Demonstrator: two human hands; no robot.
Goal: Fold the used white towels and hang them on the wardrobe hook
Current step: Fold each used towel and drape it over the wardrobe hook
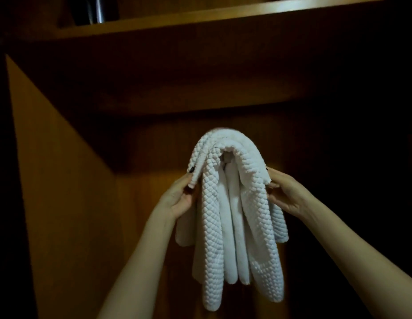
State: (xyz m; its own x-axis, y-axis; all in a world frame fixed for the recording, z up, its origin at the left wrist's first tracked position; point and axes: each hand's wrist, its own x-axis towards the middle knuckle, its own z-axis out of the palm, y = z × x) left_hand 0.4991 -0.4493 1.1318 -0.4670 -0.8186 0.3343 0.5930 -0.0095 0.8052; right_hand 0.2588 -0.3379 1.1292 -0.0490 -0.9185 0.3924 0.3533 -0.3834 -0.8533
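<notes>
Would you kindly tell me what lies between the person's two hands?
In the head view, the white towels hang between the left hand and right hand, both pinching their edges.

The white towels [212,215] hang as one folded bundle inside the wooden wardrobe [62,180], draped over a support hidden beneath their arched top fold. The outermost layer has a raised, scale-like weave, with smoother white folds hanging inside it. The layers fall in long, narrow lobes of uneven length, the longest at the front. The left hand [177,196] pinches the left edge near the top, and the right hand [285,194] grips the right edge
</notes>
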